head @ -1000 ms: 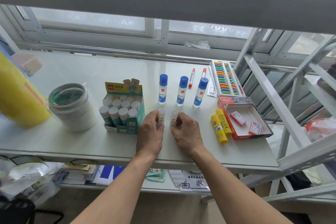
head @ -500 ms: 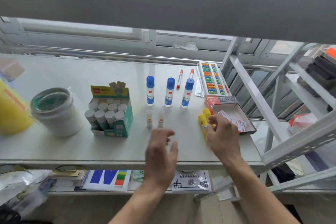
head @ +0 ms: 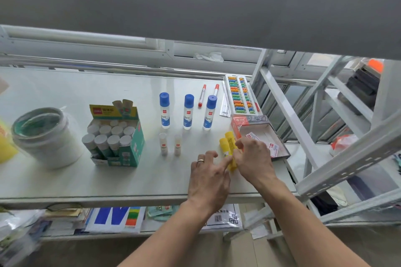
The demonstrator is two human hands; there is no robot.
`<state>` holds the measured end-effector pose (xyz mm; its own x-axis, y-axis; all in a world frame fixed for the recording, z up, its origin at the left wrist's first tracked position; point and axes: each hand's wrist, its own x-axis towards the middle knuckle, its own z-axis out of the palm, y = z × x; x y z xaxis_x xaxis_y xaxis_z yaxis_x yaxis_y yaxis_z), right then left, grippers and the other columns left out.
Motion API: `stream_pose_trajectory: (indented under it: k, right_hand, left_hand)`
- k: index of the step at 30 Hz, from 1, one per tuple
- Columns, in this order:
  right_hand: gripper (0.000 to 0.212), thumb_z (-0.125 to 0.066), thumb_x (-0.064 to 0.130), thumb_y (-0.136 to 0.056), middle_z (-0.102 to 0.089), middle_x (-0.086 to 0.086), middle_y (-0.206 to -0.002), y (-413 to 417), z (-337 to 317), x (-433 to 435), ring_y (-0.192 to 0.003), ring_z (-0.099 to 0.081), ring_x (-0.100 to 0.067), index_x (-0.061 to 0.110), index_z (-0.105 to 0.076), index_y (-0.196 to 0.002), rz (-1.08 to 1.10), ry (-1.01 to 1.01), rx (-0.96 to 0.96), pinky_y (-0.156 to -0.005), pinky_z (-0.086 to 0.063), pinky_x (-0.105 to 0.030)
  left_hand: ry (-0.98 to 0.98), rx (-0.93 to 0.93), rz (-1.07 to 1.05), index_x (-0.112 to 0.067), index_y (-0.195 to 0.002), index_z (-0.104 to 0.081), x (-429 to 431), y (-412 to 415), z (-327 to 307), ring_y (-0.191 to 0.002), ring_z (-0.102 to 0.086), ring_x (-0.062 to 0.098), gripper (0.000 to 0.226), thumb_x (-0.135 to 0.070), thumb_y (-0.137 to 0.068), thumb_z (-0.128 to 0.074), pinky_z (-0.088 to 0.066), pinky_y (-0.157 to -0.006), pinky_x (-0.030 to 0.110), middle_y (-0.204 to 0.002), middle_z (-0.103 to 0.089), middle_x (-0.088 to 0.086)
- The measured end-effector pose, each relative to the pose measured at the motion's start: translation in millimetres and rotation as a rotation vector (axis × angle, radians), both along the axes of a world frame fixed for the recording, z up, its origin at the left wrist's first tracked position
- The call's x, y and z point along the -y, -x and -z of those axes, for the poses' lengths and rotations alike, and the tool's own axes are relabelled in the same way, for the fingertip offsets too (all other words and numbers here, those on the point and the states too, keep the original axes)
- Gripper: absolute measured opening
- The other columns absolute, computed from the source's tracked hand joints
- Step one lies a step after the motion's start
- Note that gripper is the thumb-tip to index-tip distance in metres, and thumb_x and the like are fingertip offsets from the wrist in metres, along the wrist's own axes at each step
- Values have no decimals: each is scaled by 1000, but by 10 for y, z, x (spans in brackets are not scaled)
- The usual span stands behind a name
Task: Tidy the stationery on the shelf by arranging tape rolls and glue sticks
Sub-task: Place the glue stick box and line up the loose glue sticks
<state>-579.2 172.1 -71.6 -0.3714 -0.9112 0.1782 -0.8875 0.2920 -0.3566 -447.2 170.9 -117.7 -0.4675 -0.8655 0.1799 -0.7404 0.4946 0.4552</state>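
Right hand [head: 253, 158] is curled over the 2 yellow glue sticks [head: 227, 147] lying beside the open red box [head: 263, 134], fingers closed on 1 (grip partly hidden). Left hand [head: 208, 175], fingers spread, has moved right since 0.5 s ago; its fingertip touches them.

I saw my two bare forearms without sleeves; my left hand [head: 207, 176] wore a thin gold-coloured metal ring [head: 200, 160], my right hand [head: 253, 158] nothing.
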Motion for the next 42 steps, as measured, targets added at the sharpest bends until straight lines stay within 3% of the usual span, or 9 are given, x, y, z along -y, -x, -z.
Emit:
stream_pose_trajectory:
  k: [8,12,17,21,26,30,33,37,42]
  right_hand:
    - [29,-68,33,-88,-73,-16,-105,-136,-40,136,-99,-69,-34,8,-69,-103,24,-233,-114,-83,-53,-35]
    - [24,-66,26,-87,-71,-18,-105,-158,-57,166,-102,-67,-36,6,-69,-99,46,-278,-36,-82,-51,-35]
    - [18,-67,27,-84,-73,-9,-73,-159,96,29,-62,-73,-23,10,-71,-78,147,-174,461,-68,-63,-41]
    - [17,-73,15,-89,-72,-5,-92,-304,133,-80,-65,-74,-18,11,-65,-105,158,53,861,-62,-63,-31]
    - [23,-78,22,-84,-72,8,-92,-376,293,-84,-83,-71,-5,18,-64,-101,55,212,665,-73,-56,-19]
    - [22,-80,23,-82,-69,9,-82,-455,378,-76,-74,-68,-7,17,-65,-96,36,240,536,-69,-58,-31]
    - [23,-80,22,-82,-65,9,-78,-480,404,-52,-71,-66,-11,16,-62,-95,39,235,506,-68,-58,-37]
    - [23,-79,27,-82,-68,8,-80,-443,414,-37,-72,-66,-10,19,-62,-94,28,228,495,-68,-57,-35]
    - [25,-79,29,-80,-72,5,-86,-454,439,-30,-70,-68,-11,19,-64,-97,1,236,511,-68,-58,-40]
  left_hand:
    - [-64,-33,-261,-20,-112,-53,76,60,-64,-90,-62,25,45,-56,-86,-52,-49,-80,38,-100,-62,2]
    - [-218,-54,-331,-16,-114,-54,117,15,-181,-98,-63,28,33,-36,-89,-55,-49,-83,37,-108,-62,6]
    - [-430,-226,-460,-18,-98,-69,124,-128,-164,-92,-64,28,23,-32,-88,-55,-52,-83,36,-96,-68,4]
    - [-581,-710,-557,-24,-106,-67,-16,-154,-176,-85,-66,9,19,-27,-87,-71,-57,-85,34,-93,-69,-9]
    - [-332,-712,-593,-27,-94,-56,48,-148,-106,-76,-67,9,32,-18,-77,-81,-58,-77,32,-83,-66,-11]
    - [-219,-613,-528,-26,-110,-60,98,-102,-31,-86,-67,14,38,-18,-79,-80,-56,-81,33,-96,-70,-7]
    - [-185,-546,-522,-27,-100,-66,147,-87,-14,-85,-65,16,27,-20,-78,-80,-55,-77,33,-95,-69,-7]
    - [-202,-421,-529,-25,-92,-60,186,-93,-43,-83,-65,25,18,-28,-81,-74,-51,-68,32,-89,-69,-1]
    - [-179,-354,-430,-26,-108,-61,223,-115,-33,-92,-66,27,24,-16,-86,-65,-52,-73,36,-105,-69,0]
